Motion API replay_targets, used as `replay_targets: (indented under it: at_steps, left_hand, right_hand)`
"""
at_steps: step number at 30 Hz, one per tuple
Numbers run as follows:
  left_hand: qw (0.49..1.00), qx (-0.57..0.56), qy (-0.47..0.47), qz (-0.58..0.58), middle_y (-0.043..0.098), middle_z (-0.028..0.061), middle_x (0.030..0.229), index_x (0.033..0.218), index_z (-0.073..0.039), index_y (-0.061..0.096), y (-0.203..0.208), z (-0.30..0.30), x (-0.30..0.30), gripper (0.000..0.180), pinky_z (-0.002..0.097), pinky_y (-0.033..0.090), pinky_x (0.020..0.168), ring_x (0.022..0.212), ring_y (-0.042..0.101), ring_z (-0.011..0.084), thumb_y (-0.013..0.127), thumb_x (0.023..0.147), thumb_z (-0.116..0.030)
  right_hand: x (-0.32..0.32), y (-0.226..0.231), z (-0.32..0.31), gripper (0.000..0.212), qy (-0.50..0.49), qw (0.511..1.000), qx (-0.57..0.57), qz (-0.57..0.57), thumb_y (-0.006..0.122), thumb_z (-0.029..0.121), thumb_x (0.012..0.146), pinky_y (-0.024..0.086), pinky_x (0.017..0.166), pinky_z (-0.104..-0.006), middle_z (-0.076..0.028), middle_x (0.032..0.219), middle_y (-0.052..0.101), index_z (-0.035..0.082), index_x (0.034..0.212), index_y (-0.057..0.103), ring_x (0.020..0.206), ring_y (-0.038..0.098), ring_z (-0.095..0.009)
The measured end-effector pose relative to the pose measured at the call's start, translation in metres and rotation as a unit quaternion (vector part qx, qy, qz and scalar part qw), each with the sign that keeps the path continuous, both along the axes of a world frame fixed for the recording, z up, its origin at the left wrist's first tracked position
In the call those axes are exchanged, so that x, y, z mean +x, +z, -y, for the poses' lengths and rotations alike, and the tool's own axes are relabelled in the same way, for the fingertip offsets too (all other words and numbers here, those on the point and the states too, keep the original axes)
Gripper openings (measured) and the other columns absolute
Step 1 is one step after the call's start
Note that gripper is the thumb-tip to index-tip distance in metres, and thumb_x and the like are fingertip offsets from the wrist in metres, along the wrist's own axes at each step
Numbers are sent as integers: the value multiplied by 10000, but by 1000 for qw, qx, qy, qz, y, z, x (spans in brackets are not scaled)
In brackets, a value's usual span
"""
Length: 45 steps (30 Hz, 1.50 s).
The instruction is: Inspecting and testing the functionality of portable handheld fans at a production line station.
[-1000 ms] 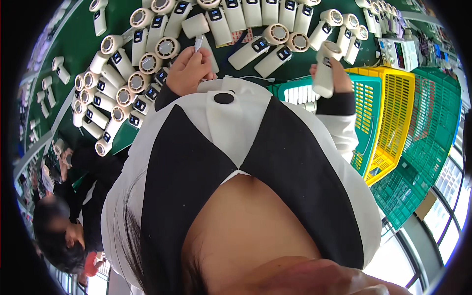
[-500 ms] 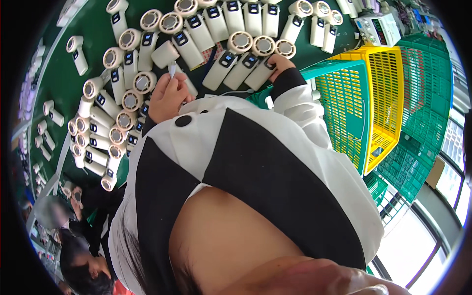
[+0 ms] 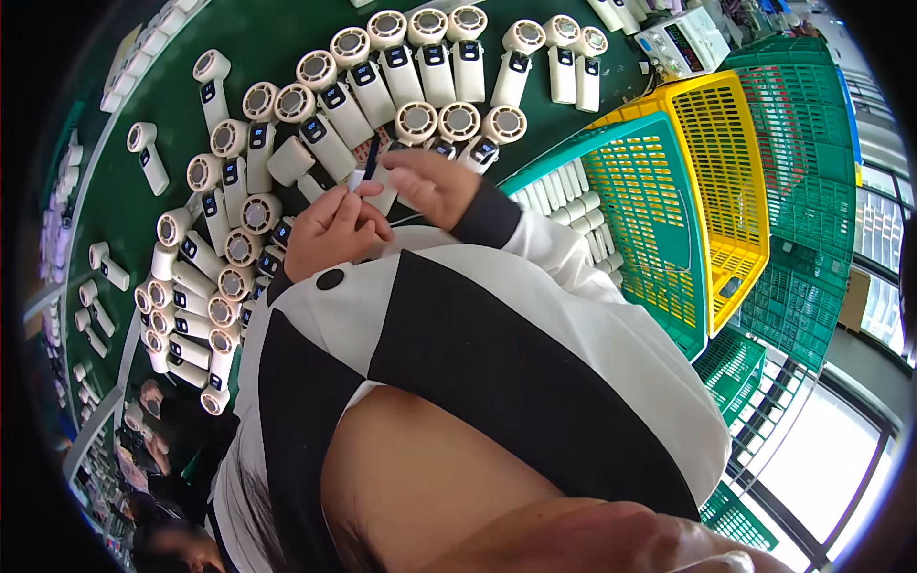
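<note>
My left hand (image 3: 330, 232) is closed, with a small white cable plug (image 3: 355, 180) pinched at its fingertips. To its right, my right hand (image 3: 437, 186) reaches leftward with its fingers loosely apart; I see nothing held in it. Beyond the hands stand three cream handheld fans, one being the handheld fan (image 3: 458, 121), their bodies partly covered by my right hand. A turned-over fan (image 3: 290, 160) lies just past my left hand, its round head showing no grille. A dark thin strip (image 3: 372, 155) lies between the fingertips of both hands.
Many more cream fans, several with lit displays, spread over the green table (image 3: 172, 81). At right stand a green basket (image 3: 659, 224) holding white cylindrical pieces, a yellow basket (image 3: 745, 162) and stacked green crates (image 3: 798, 172). A metering box (image 3: 683, 43) sits at the back right.
My right hand has left the fan at the right and moved left, close to my left hand. The left hand keeps the plug, now nearer my body. The whole view has shifted slightly.
</note>
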State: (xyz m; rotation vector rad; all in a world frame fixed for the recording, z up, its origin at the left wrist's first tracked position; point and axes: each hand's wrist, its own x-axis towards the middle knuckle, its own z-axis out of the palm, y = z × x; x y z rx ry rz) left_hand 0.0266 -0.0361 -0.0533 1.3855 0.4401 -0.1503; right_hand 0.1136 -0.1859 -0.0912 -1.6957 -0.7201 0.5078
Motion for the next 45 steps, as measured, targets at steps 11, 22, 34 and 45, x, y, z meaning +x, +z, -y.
replay_targets:
  at_steps: [11,22,34,45]
  left_hand:
    - [936,291,96,175,569,42,775,927,-10,538,-13,7,9,219,224,413,601,664,508,126,417,748,28]
    - [967,-106,229,35,518,99,719,945,30,513,-51,-32,-13,240,284,427,689,688,502,185,365,757,48]
    - [977,-77,196,27,526,107,761,997,21,486,-60,-44,-36,264,271,431,642,655,510,195,357,768,39]
    - [672,590,111,433,518,137,866,1055,-1,412,23,-40,-13,329,250,425,566,654,500,184,466,732,-31]
  right_hand:
    - [87,91,110,208,-244,851,401,-235,382,218,887,141,289,-169,56,467,300,55,876,511,331,189,-35]
    - [242,-79,181,228,-438,730,-524,32,492,204,788,252,440,-212,-37,620,411,18,914,527,495,340,-109]
    - [200,-24,160,401,-457,883,-5,-108,605,227,715,430,617,-259,-143,819,557,-32,1008,514,697,538,-199]
    - [-16,83,-87,222,49,954,221,-196,559,154,786,364,532,-182,-27,679,497,10,939,487,560,423,-87]
